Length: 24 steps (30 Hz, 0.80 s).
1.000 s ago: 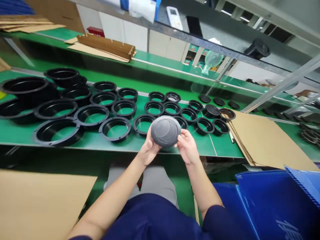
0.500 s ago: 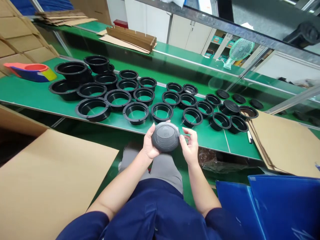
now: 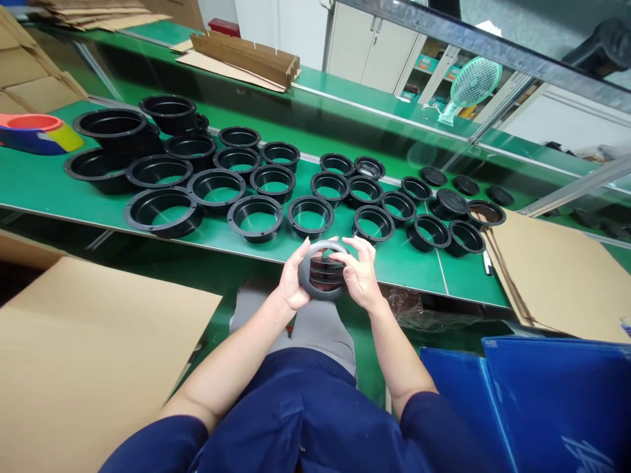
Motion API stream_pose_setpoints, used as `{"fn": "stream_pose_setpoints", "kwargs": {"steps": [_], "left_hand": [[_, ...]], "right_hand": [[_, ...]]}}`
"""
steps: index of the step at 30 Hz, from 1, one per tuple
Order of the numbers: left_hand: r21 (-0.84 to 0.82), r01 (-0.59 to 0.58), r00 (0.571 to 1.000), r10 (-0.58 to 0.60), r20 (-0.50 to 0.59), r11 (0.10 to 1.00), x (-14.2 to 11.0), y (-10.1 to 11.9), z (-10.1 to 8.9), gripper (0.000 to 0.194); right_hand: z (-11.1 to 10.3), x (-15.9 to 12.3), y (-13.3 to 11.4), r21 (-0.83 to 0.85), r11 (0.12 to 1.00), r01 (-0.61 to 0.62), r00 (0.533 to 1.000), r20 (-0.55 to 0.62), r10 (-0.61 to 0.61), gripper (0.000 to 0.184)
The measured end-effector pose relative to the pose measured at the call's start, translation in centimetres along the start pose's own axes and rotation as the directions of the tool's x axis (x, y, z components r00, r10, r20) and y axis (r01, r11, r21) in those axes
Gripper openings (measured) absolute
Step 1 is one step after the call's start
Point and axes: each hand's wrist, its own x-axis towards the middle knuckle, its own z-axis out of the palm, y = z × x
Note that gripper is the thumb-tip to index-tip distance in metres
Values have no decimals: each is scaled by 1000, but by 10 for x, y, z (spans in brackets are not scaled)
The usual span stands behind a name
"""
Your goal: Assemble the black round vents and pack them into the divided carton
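My left hand (image 3: 294,279) is wrapped around the left side of a round black air vent (image 3: 306,284), held over my lap at the table's front edge. The face of the vent is open, with dark slats (image 3: 325,270) across the inside of its ring. From the right, my right hand (image 3: 362,272) grips the vent, its bent fingers reaching over the rim to the slats. Just beyond my hands stand black flanged rings (image 3: 310,231), part of a large group in uneven rows on the green table (image 3: 217,244).
Nested coloured scoops (image 3: 44,133) lie at the far left. Flat cardboard (image 3: 562,282) and a marker (image 3: 488,264) are on the right, above blue panels (image 3: 557,401). A cardboard sheet (image 3: 93,355) lies at left. Behind stands a green fan (image 3: 476,80); black discs (image 3: 466,184) lie nearby.
The vent's closed cover has turned, so its slats and opening show. My right fingers have moved from beside the vent onto it. The view has shifted slightly.
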Motion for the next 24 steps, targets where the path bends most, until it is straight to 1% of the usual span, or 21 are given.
{"fn": "stream_pose_setpoints", "kwargs": {"steps": [4,8,11,14,17,20,24], "left_hand": [[-22,52,999,-52,-12,998,6,0,1,61],[-40,77,997,-78,-12,996,9,3,2,64],[-43,106,994,-107,-24,993,10,4,2,66],[-47,108,994,-110,-26,993,11,4,2,65],[-39,103,995,-103,-5,994,11,4,3,65],[-32,106,994,-106,8,994,12,3,3,66],[-31,119,993,-119,-5,992,12,3,2,66]], "right_hand": [[-2,5,0,63,997,-43,999,13,42,56],[-4,5,2,225,966,-126,991,-22,135,53],[-2,2,7,355,909,-219,964,-63,257,55],[1,-2,12,494,820,-288,928,-69,367,59],[3,-4,13,584,757,-293,912,-68,405,56],[3,-7,13,620,728,-293,900,-78,428,54],[2,-9,13,667,686,-290,882,-91,462,51]]}}
